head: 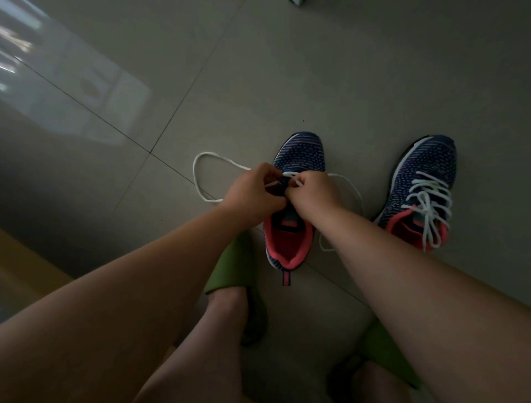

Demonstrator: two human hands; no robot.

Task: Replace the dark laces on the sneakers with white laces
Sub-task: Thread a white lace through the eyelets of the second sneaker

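You have two sneakers on the tiled floor (287,72): the left sneaker (296,201), between your two hands, where your left hand (253,192) and right hand (313,192) each pinch its one white lace (201,178), and the right sneaker (422,189), already laced white.

The eyelets of the near sneaker (290,207) are covered by both hands (284,192); a pale object (297,2) is cut off at the top edge
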